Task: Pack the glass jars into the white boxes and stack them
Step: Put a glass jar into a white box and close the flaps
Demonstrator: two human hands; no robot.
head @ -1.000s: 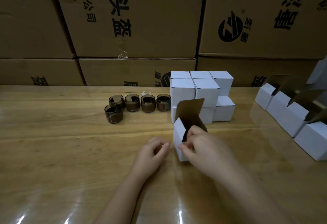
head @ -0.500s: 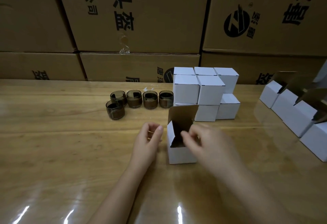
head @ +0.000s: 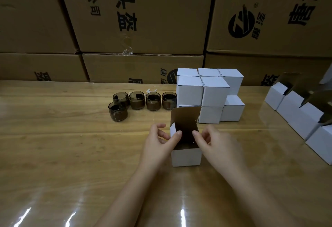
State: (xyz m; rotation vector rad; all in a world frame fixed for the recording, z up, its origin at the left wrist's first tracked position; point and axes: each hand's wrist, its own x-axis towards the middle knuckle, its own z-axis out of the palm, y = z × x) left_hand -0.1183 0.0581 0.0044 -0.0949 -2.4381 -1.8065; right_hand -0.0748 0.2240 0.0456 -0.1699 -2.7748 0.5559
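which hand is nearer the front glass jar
Left. The left hand holds the open box on the side toward the front glass jar; the right hand holds its far side.

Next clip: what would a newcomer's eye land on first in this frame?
The open white box in the middle of the table, brown flap raised, with the left hand and right hand pinching its side rims. Just behind it stands a stack of closed white boxes, and five dark glass jars sit to that stack's left.
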